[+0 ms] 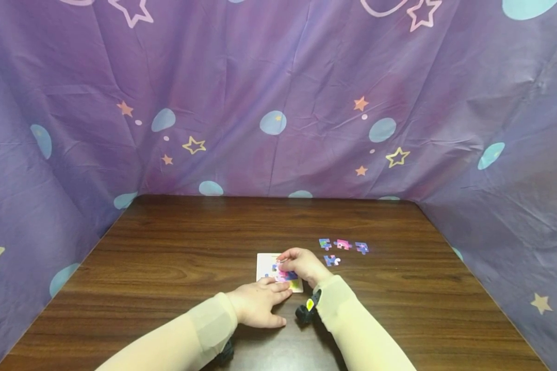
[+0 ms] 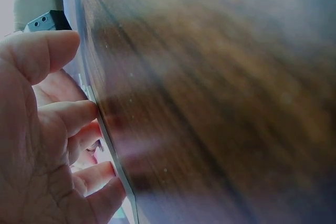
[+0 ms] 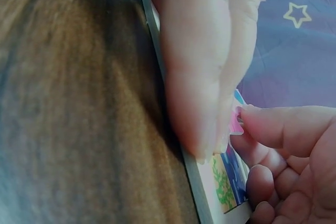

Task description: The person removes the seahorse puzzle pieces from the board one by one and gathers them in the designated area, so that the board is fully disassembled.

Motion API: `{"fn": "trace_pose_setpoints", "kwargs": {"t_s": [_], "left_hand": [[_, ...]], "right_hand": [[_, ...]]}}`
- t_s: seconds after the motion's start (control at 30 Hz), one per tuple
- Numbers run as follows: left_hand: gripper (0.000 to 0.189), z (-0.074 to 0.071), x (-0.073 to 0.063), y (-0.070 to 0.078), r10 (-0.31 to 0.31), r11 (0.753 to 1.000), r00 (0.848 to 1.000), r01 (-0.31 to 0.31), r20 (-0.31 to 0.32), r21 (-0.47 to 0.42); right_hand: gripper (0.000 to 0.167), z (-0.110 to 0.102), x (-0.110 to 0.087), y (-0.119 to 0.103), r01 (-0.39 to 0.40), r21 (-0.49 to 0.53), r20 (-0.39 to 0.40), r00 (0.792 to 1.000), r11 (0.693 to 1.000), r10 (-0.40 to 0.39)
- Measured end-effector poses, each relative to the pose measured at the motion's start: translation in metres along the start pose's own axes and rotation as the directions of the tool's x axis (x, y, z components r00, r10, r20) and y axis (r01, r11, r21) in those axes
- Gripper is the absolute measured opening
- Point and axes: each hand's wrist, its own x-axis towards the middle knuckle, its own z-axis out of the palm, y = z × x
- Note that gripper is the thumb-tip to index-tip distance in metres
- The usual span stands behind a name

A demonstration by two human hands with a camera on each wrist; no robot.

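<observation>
A small white-bordered puzzle board (image 1: 262,264) lies on the wooden table, partly filled with pink, blue and green picture pieces. My left hand (image 1: 260,305) rests with its fingers spread and fairly straight across the board's near edge. From the left wrist, the fingertips (image 2: 86,111) touch along the board's edge. Over the right part of the board, my right hand (image 1: 305,265) pinches a pink puzzle piece (image 3: 236,123) between thumb and finger. The left fingers hide part of the picture in the right wrist view, where a green and dark blue section (image 3: 226,182) shows.
Several loose puzzle pieces (image 1: 343,244) lie on the table (image 1: 190,247) behind and right of the board. A black wrist device (image 1: 306,312) hangs under the right wrist. A purple patterned curtain (image 1: 241,87) encloses the table's back and sides.
</observation>
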Motion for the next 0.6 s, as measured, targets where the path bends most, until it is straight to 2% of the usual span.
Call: {"fn": "trace_pose_setpoints", "kwargs": {"t_s": [0.27, 0.6], "left_hand": [[0.069, 0.0006, -0.0007, -0.0001, -0.003, 1.0, 1.0, 0.003, -0.005, 0.001], [0.069, 0.0014, 0.0002, -0.0001, -0.005, 1.0, 1.0, 0.005, -0.019, 0.018]], "right_hand": [[0.02, -0.0006, 0.0003, 0.0011, 0.011, 0.024, -0.005, 1.0, 1.0, -0.01], [0.022, -0.0072, 0.0018, -0.0017, -0.023, 0.088, 0.013, 1.0, 0.996, 0.022]]}}
